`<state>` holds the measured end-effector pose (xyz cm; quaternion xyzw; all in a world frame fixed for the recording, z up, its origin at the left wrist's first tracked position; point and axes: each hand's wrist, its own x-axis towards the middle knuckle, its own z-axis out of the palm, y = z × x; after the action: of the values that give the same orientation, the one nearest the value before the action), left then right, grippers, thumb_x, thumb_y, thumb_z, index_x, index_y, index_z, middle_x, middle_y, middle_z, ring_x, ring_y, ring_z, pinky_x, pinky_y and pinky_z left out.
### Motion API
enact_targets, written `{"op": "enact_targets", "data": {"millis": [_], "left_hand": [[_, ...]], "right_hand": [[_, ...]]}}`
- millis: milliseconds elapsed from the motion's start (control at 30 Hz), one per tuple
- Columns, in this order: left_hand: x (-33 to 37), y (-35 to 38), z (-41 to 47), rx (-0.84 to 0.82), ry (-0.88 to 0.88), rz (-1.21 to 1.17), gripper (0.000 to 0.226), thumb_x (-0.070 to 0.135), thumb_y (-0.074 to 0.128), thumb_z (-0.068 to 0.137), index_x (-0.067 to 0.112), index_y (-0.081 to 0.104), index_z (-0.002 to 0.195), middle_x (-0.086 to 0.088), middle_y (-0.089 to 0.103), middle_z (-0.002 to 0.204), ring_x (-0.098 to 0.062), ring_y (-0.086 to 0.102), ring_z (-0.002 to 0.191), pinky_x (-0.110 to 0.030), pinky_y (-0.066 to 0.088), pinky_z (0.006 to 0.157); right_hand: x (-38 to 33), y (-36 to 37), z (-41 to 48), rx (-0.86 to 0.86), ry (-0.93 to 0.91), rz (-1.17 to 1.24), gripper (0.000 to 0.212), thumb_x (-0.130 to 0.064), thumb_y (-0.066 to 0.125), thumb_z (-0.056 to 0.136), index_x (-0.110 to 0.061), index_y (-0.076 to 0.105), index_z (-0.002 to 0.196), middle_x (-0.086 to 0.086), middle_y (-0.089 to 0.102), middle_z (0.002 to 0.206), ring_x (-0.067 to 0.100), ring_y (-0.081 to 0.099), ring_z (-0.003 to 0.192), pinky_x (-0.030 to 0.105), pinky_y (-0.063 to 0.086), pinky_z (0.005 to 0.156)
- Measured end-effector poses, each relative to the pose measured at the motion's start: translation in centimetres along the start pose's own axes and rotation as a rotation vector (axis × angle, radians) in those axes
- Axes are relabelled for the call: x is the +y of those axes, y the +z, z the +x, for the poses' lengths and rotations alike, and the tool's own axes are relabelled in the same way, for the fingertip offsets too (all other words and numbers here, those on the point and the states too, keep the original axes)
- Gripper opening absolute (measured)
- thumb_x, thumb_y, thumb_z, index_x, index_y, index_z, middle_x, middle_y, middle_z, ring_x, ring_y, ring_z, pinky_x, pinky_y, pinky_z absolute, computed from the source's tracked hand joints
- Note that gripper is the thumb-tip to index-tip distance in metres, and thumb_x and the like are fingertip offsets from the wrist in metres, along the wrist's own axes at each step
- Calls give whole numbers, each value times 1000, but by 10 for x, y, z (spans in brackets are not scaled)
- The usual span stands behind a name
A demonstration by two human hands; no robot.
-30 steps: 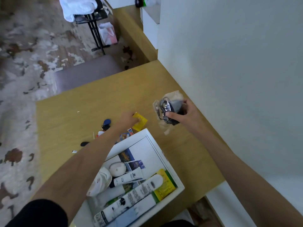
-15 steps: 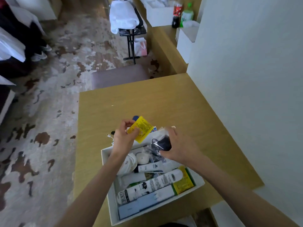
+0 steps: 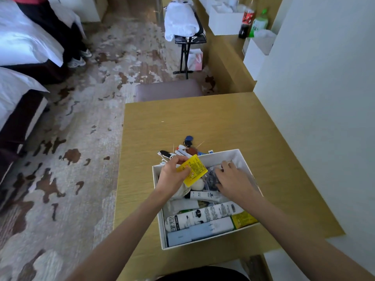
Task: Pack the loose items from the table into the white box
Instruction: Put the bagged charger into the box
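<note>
The white box point(image 3: 220, 155) sits on the wooden table point(image 3: 203, 122), holding tubes, a white round item and a pale blue carton. My left hand point(image 3: 172, 175) holds a yellow packet point(image 3: 193, 170) over the box's left half. My right hand point(image 3: 233, 179) presses a clear bag with dark contents point(image 3: 212, 178) down inside the box's far right part. Behind the box lies a heap of loose items point(image 3: 185, 148): a blue tag, a brown piece, a black stick and small sachets.
A white wall point(image 3: 324, 118) runs along the table's right edge. A grey stool point(image 3: 168, 90) stands beyond the far edge. Patterned carpet and beds lie to the left. A folding rack with white cloth point(image 3: 180, 21) and bottles point(image 3: 246, 21) are further off.
My right hand carried the clear bag from above the table down into the box. My left hand picked up the yellow packet and brought it over the box.
</note>
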<state>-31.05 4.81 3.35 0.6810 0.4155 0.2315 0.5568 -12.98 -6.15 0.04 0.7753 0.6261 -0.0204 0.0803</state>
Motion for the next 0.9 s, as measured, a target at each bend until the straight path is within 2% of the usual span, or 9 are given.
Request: {"op": "enact_targets", "data": {"millis": [100,233,367,433,500,567,700,767,900], "left_hand": [[-1,3,1,-20,-4,2,15,11,62,86,23,58,94,0,61,97,-6,57,67,-14,45,50],[-3,11,3,-70,6,85,13,15,63,86,21,59,97,-1,63,99,-22,65,82,-42,54,71],[-2,19,6,-100,36,119,13,17,62,86,28,58,93,4,64,97,-4,61,70,-13,46,53],[0,24,8,-123,46,104,15,18,64,85,29,58,91,4,64,97,-6,62,73,-17,50,56],[0,31,9,-159,71,95,17,13,66,83,26,58,92,4,64,94,-15,63,83,-30,54,68],[1,39,10,-186,113,103,20,11,69,81,23,59,93,8,62,89,-11,61,85,-28,52,72],[5,55,10,-249,126,84,27,15,71,81,31,54,95,7,60,88,-5,59,74,-29,53,66],[4,60,9,-323,45,113,29,22,68,84,26,50,106,2,60,91,-9,62,72,-31,54,67],[-13,61,0,-622,31,541,36,36,57,90,19,52,121,-2,64,113,-20,61,101,-38,51,87]], "right_hand": [[9,5,5,-2,-68,71,37,-26,56,92,-13,49,126,12,47,123,31,47,113,37,45,82],[17,4,9,59,-77,208,20,-20,52,94,-8,58,109,13,54,113,30,53,101,38,42,82],[21,-13,3,242,197,760,16,-19,55,95,-12,66,103,-1,61,101,14,58,89,28,46,80],[24,-27,-1,187,254,991,17,-24,58,94,-18,65,108,-7,63,104,6,60,90,22,48,81],[29,-39,-6,74,178,1121,26,-26,67,88,-25,64,113,-11,66,105,1,62,91,17,52,80],[33,-47,-10,1,125,1101,34,-21,74,82,-26,65,115,-13,66,99,0,62,86,13,51,75],[44,-53,-12,-52,46,847,19,-13,69,84,-26,65,96,-16,60,82,-3,56,75,13,42,66],[54,-56,-14,-111,32,753,19,-11,65,85,-29,62,91,-18,58,82,0,56,76,13,37,62],[75,-59,-21,-67,90,645,18,-9,66,85,-27,63,84,-8,62,84,15,60,79,18,38,62]]}}
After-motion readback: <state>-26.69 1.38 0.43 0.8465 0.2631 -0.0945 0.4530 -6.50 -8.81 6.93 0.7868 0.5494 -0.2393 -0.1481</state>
